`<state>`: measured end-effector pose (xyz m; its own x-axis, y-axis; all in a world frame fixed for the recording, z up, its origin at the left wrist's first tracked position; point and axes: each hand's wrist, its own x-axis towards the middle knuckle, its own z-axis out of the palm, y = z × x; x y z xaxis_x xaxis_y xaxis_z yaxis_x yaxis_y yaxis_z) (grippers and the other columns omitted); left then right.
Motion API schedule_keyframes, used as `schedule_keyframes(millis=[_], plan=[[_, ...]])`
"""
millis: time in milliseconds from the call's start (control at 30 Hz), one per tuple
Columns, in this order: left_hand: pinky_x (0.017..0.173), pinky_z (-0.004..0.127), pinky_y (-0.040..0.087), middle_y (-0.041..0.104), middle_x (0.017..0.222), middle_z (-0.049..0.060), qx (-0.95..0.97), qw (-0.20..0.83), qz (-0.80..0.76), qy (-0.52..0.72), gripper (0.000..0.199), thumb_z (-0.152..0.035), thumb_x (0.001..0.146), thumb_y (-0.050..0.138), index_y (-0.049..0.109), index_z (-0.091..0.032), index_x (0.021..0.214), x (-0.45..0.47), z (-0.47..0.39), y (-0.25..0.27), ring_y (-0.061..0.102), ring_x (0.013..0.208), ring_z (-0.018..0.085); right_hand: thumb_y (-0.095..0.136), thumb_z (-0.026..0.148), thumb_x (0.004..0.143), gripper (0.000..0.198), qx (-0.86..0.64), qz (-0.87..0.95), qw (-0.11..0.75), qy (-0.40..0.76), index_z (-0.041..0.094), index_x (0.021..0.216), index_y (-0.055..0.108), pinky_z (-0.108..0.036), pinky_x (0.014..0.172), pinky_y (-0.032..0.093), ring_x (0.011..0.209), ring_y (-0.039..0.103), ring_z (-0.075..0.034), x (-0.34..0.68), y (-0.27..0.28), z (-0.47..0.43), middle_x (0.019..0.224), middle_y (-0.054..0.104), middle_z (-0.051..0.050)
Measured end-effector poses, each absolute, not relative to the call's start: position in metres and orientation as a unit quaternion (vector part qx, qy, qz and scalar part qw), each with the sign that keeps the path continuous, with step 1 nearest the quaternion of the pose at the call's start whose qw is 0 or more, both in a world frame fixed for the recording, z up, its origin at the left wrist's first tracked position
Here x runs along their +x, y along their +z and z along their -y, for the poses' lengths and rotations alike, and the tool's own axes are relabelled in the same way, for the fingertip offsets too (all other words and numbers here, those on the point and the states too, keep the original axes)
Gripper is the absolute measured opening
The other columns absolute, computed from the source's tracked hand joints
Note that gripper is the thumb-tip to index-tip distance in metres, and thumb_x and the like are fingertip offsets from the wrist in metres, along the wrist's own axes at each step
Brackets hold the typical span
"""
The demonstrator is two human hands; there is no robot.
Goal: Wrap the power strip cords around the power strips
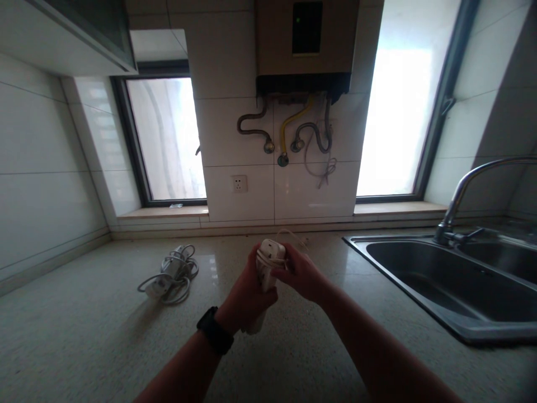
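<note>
A white power strip [272, 247] is held up over the counter, its cord wrapped around its upper part. My left hand [247, 294] grips the strip's body from the left, fingers closed around it. At the strip's right side, my right hand [302, 273] pinches the white cord [271, 262] against it. A thin loop of the cord stands out behind my right hand. The strip's lower end shows below my left hand. To the left on the counter lies another power strip [172, 268] with its grey-white cord coiled loosely around it.
A speckled stone countertop [104, 341] runs along the tiled wall. On the right is a steel double sink [403, 302] with a curved faucet [457, 196]. A water heater [306, 45] with hoses hangs above a wall socket [239, 183]. A cabinet [84, 33] juts out at upper left.
</note>
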<state>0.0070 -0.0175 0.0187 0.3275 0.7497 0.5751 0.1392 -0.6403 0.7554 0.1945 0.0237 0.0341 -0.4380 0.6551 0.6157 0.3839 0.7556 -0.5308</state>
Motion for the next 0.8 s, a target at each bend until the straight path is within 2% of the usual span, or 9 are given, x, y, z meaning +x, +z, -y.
schedule_keyframes(millis=[133,367,633,733,800], plan=[[0.107,0.042,0.04,0.048,0.143,0.012,0.736,0.373,-0.278,0.492,0.089,-0.003,0.073,0.06,0.02,-0.023,0.149,0.0113,0.0215,0.0174,0.049,0.128,0.026,0.067,0.055,0.087,0.047,-0.351,0.829,0.432,0.043,0.017,0.111,0.055,-0.03,0.065,0.045,0.073,0.065,-0.022,0.1952,0.0325,-0.0224,0.086,0.07,-0.008],[0.103,0.041,0.041,0.047,0.143,0.011,0.719,0.415,-0.277,0.484,0.086,-0.007,0.075,0.062,0.021,-0.023,0.149,0.0133,0.0248,0.0174,0.047,0.127,0.027,0.056,0.059,0.092,0.041,-0.351,0.822,0.448,0.025,0.019,0.098,0.052,-0.029,0.062,0.043,0.07,0.066,-0.022,0.1945,0.0341,-0.0204,0.08,0.069,-0.008],[0.108,0.044,0.037,0.043,0.148,0.012,0.725,0.406,-0.276,0.483,0.088,-0.011,0.076,0.064,0.02,-0.024,0.151,0.0095,0.0279,0.0221,0.042,0.133,0.03,0.059,0.052,0.092,0.034,-0.317,0.812,0.482,0.091,0.021,0.099,0.049,-0.027,0.063,0.039,0.068,0.058,-0.018,0.1908,0.0347,-0.0178,0.08,0.065,-0.003],[0.105,0.043,0.039,0.046,0.146,0.011,0.715,0.432,-0.259,0.486,0.088,-0.012,0.074,0.065,0.023,-0.025,0.151,0.0087,0.0277,0.0207,0.046,0.129,0.029,0.067,0.053,0.086,0.039,-0.298,0.799,0.502,0.141,0.022,0.098,0.048,-0.026,0.059,0.037,0.064,0.052,-0.015,0.1911,0.0321,-0.022,0.076,0.059,0.001],[0.1,0.042,0.043,0.049,0.143,0.01,0.7,0.465,-0.258,0.478,0.09,-0.012,0.073,0.066,0.025,-0.028,0.152,0.0085,0.027,0.0174,0.051,0.122,0.028,0.072,0.054,0.082,0.047,-0.271,0.782,0.518,0.215,0.023,0.106,0.046,-0.024,0.057,0.038,0.064,0.051,-0.014,0.1908,0.0295,-0.0249,0.079,0.057,0.002]])
